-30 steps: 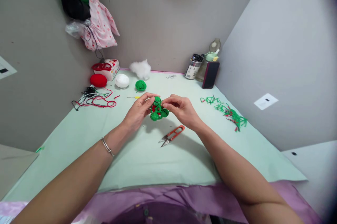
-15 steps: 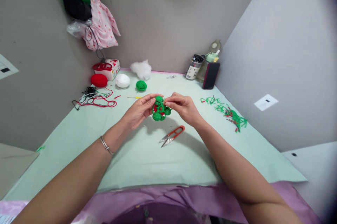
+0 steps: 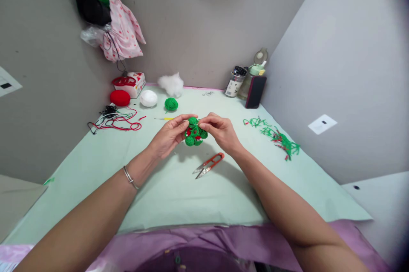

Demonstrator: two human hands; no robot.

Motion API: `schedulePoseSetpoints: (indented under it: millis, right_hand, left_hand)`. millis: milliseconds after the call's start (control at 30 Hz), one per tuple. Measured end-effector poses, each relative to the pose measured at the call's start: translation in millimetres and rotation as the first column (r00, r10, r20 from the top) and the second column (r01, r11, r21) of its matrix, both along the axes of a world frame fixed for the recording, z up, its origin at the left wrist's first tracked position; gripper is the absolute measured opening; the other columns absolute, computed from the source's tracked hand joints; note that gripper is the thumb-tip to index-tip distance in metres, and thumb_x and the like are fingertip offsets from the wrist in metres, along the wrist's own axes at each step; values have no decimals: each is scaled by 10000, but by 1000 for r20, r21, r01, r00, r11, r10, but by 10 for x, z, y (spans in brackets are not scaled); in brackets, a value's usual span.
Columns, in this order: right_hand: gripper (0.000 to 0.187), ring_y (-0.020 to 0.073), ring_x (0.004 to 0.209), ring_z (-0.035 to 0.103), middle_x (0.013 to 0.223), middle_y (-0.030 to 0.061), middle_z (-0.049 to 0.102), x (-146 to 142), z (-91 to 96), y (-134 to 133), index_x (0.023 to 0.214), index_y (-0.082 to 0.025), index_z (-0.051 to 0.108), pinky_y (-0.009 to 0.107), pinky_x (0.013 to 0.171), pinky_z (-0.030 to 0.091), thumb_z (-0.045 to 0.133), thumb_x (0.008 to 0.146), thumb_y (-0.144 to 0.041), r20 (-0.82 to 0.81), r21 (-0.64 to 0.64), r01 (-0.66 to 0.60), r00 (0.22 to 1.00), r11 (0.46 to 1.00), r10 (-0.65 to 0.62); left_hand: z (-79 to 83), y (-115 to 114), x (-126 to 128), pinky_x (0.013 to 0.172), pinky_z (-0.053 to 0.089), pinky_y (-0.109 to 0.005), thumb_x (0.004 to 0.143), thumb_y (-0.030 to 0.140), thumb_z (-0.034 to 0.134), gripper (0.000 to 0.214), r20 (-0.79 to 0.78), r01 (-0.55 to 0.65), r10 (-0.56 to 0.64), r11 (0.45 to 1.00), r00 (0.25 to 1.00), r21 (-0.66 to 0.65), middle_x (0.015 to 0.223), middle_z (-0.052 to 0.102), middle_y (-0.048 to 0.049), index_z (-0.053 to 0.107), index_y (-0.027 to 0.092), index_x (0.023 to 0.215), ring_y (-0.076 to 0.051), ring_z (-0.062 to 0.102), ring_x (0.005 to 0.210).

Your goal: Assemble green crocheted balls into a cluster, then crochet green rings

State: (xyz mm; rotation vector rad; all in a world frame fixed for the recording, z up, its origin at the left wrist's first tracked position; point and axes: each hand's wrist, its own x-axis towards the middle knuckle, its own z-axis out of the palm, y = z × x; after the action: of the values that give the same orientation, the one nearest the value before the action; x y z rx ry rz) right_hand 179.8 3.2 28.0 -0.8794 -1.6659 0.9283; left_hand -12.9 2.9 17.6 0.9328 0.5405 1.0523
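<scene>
A small crocheted figure (image 3: 193, 132), green with red patches, white specks and rounded green knobs, is held above the table. My left hand (image 3: 170, 135) has its thumb and fingers closed on the left and top of it. At its upper right edge, my right hand (image 3: 220, 129) pinches thumb and forefinger together against the green yarn. Whatever sits between those right fingertips is too small to make out. Below the figure lies a pair of orange-handled thread snips (image 3: 209, 164), blades pointing left. A yellow-handled crochet hook (image 3: 166, 118) rests just behind my left hand.
Green (image 3: 171, 104), white (image 3: 148, 98) and red (image 3: 120, 98) yarn balls stand back left near tangled yarn strands (image 3: 119, 122). White stuffing (image 3: 171, 84) lies behind. Yarn scraps (image 3: 281, 140) spread at right. A phone (image 3: 256, 92), pen cup (image 3: 234, 82) and bottle (image 3: 247, 84) stand at the back right.
The right fingertips have shifted very slightly against the crocheted figure, and the figure has tilted a little. Both hands stay in the same place.
</scene>
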Motion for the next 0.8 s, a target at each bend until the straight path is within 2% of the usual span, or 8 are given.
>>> schedulePoseSetpoints:
  millis: [200,367,467,633,800]
  right_hand:
    - [271,132,688,529,742,2,554,139,69,49,868,-209,786,312,664,444,746,811,-471,67,5,-100,993,995,99]
    - [278,129,683,523,733,0,562,158,38,83,856,-207,783,303,654,435,747,806,-478,75,-15,-130,989,991,131]
    - [264,118,666,516,748,0,576,109,0,76,829,-196,774,291,641,427,758,795,-457,34,-30,-100,994,995,101]
    - [269,111,641,514,739,6,617,2,-26,42,781,-170,737,275,606,426,762,767,-438,19,-89,42,999,995,-41]
    - [230,108,580,540,631,-37,596,-47,-17,22,881,-169,677,262,580,465,745,732,-331,6,-173,76,997,982,-76]
  left_hand:
    - [-5,-2,0,762,561,-256,846,238,727,269,4,25,-25,999,1000,-20,973,737,-73,720,157,1102,-153,694,816]
    - [-40,13,-1,736,562,-260,815,252,758,299,-5,36,-37,999,999,-37,939,733,-74,722,151,1094,-159,691,792]
    - [-63,16,10,713,560,-253,805,258,768,300,-8,20,-20,999,1000,-36,907,721,-58,723,158,1085,-151,681,772]
    - [-61,-6,53,681,537,-224,805,268,771,292,-10,-50,50,998,999,-44,869,705,-43,715,152,1067,-127,662,729]
    - [-47,-21,86,700,543,-237,783,290,793,333,-15,-92,91,995,996,-46,913,713,-52,701,146,1069,-131,670,754]
